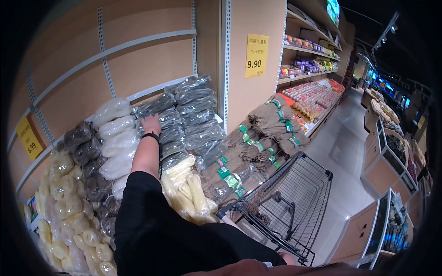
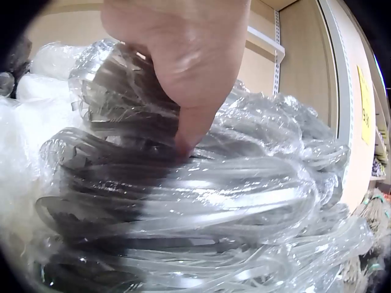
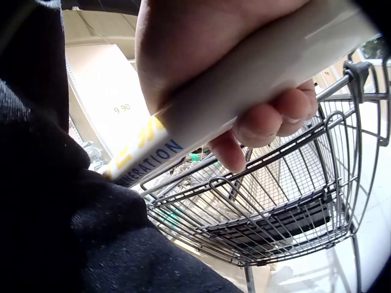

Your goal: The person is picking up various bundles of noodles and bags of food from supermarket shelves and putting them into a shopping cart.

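My left hand (image 1: 151, 125) reaches onto a stack of plastic-wrapped packs of dark grey noodles (image 1: 198, 108). In the left wrist view, the thumb of my left hand (image 2: 186, 61) points down and its tip touches the wrapped noodle pack (image 2: 201, 183); the other fingers are hidden behind the hand, so I cannot tell whether they curl round a pack. In the right wrist view my right hand (image 3: 244, 91) grips the pale, lettered handle (image 3: 201, 113) of the shopping cart (image 3: 269, 207), fingers curled round it from beneath.
White packs (image 1: 117, 142) lie left of the grey ones, yellowish packs (image 1: 191, 188) in front. Brown bundles with green labels (image 1: 258, 142) are heaped to the right. The wire cart (image 1: 294, 202) stands close by my right side, beside the aisle floor (image 1: 340, 161). A shelf post (image 1: 225, 69) rises behind.
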The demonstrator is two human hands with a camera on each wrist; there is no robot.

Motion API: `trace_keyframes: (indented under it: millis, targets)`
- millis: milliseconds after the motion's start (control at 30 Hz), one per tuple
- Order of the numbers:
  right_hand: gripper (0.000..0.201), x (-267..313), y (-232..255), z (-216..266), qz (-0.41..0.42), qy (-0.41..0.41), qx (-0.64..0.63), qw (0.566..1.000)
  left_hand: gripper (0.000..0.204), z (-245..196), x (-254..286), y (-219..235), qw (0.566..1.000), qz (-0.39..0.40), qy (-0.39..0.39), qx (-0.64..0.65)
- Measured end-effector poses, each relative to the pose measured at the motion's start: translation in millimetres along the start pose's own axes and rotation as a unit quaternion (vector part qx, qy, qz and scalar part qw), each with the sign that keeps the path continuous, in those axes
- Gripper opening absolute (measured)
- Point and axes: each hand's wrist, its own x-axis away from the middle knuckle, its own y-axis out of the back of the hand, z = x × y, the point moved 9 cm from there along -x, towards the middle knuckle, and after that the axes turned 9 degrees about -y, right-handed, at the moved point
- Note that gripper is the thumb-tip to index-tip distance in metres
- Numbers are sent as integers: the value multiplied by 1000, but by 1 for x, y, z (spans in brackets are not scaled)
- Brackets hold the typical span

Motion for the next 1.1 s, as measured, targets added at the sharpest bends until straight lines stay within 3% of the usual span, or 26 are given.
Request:
trace_keyframes:
  millis: [200,300,333,433,467,533,567,600,667,733,800,833,867,933,967,1000,1067,1100]
  targets:
    - [39,23,15,13,-16,-23,-21,999,50,-7,11,11,998,-27,-49,-29]
    - [39,36,22,21,-29,-28,-31,999,63,-10,8,20,984,-137,-85,-81]
    - [40,41,25,24,-35,-27,-37,998,63,-15,14,29,983,-139,-88,-80]
    - [41,46,31,31,-60,-5,-54,997,78,-34,53,79,945,-300,-122,-52]
    - [43,49,32,33,-73,13,-59,995,78,-43,62,83,945,-298,-127,-49]
    - [43,46,32,33,-74,12,-54,996,80,-49,95,102,907,-380,-93,158]
    - [42,45,31,35,-77,15,-50,996,83,-56,109,103,878,-364,-84,300]
    - [42,45,31,34,-78,3,-56,995,80,-66,119,94,845,-333,-86,410]
    - [42,47,33,38,-69,12,-61,996,70,-107,128,54,732,-152,-149,648]
    - [42,44,31,37,-77,16,-50,996,57,-173,173,49,459,34,-187,868]
    - [40,41,26,41,-92,47,-36,994,46,-237,209,3,269,298,-144,904]
    - [38,42,26,47,-100,61,-35,992,51,-263,229,-14,220,351,-102,905]
    - [38,54,33,69,-69,91,-31,993,51,-283,249,-10,211,367,-102,900]
    - [36,45,24,89,18,164,-7,986,62,-320,307,-3,145,506,-36,850]
    - [35,43,29,103,45,192,-1,980,75,-340,323,-19,166,545,-65,820]
    - [32,52,53,126,37,218,-41,974,75,-360,336,-33,160,556,-67,813]
    - [26,44,91,160,-45,333,-215,917,85,-400,376,-47,129,618,-102,769]
    - [30,26,96,169,-2,341,-364,867,86,-413,390,-53,132,625,-112,761]
